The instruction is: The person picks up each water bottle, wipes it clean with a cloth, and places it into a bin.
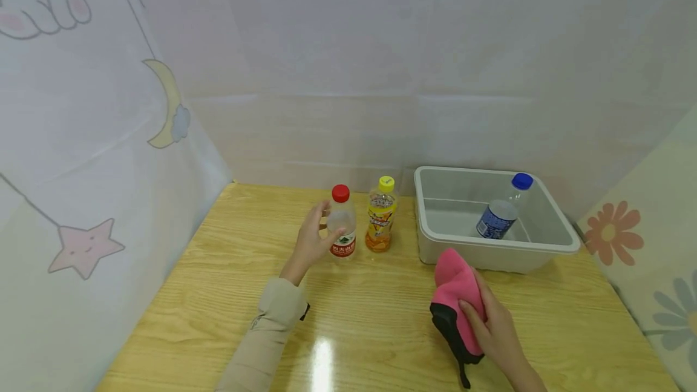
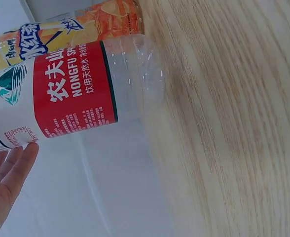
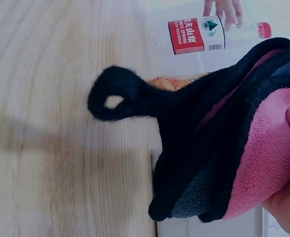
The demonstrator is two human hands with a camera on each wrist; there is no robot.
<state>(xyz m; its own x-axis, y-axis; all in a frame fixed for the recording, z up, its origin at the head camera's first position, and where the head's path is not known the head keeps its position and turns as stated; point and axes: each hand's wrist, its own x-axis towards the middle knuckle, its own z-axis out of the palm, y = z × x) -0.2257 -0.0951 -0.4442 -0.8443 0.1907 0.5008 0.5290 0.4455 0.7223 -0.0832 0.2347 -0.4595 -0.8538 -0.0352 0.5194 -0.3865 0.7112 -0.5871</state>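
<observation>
1. Head view: left hand (image 1: 311, 241), fingers spread wide, reaches the red-capped water bottle (image 1: 342, 222) standing at the table's twelve o'clock; right hand (image 1: 492, 325) grips a pink cloth (image 1: 457, 295).
2. Left wrist: fingertips (image 2: 24, 153) just touch the label; better to wrap fully.
3. Right wrist: keep the cloth bunched.

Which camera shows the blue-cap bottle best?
The head view: the blue-cap bottle leans inside the grey bin, wholly visible. The left wrist view and the right wrist view do not show it at all.
</observation>
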